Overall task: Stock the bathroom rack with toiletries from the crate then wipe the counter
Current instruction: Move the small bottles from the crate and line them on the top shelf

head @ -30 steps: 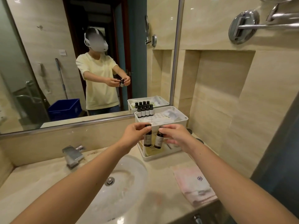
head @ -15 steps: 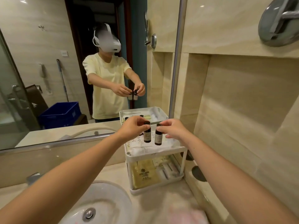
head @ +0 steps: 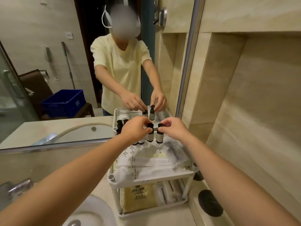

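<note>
A white two-tier rack (head: 153, 177) stands on the counter against the mirror. My left hand (head: 136, 128) pinches the black cap of a small dark bottle (head: 150, 136). My right hand (head: 173, 128) pinches the cap of a second small dark bottle (head: 160, 137). Both bottles hang upright just above the back of the top shelf, next to several similar bottles (head: 120, 124) standing at its back left. White sachets (head: 146, 167) lie on the top shelf. A yellow packet (head: 138, 198) and wrapped items fill the bottom shelf.
The sink basin (head: 91, 212) and a chrome tap (head: 17, 189) are at the lower left. Two black round objects (head: 210, 203) lie on the counter right of the rack. The mirror reflects a blue crate (head: 65, 102) behind me. A tiled wall closes the right side.
Both hands have carried their bottles up from in front of the rack and forward to the back of its top shelf. The view has moved closer to the rack.
</note>
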Tool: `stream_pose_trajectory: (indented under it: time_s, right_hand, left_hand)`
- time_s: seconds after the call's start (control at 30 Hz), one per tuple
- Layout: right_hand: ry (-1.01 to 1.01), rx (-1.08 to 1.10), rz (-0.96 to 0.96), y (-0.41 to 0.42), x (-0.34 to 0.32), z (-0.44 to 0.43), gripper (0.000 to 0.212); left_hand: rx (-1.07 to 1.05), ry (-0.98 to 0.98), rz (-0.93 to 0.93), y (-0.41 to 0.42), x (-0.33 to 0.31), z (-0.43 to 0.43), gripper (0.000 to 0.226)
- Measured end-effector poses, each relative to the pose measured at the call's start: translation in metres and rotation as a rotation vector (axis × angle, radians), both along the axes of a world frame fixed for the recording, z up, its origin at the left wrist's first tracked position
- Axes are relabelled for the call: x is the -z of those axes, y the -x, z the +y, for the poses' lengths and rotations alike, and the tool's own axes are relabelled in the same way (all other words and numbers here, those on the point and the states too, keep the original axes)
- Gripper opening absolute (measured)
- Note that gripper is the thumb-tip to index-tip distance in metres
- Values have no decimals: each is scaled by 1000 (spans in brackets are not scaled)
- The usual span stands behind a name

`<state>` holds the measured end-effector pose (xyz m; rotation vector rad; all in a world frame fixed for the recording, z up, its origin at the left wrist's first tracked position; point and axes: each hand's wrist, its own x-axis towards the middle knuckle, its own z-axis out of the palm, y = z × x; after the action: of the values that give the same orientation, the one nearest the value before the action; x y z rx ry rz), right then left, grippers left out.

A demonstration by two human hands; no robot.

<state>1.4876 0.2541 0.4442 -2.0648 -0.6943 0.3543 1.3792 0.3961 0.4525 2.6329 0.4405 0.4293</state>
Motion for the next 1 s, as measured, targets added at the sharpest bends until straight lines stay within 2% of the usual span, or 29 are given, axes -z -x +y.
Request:
stream_pose_trajectory:
  time_s: [0.27,0.6,0.77,1.0]
  right_hand:
    - [33,-18,-89,-18,29,21,19]
    - [16,-38,-106,-24,45,39,29]
    - [-2,-23,-100,-21,45,36,39]
    - [-15,-4,-66,-9,43,27,49]
  left_hand:
    - [-36,-266,15,-16,25,12,26]
    - [-68,-388,-19,-21,39,19,34]
    - [-89,-387,-28,-19,40,20,46]
    - [-110,-276,-77,-2,40,12,47]
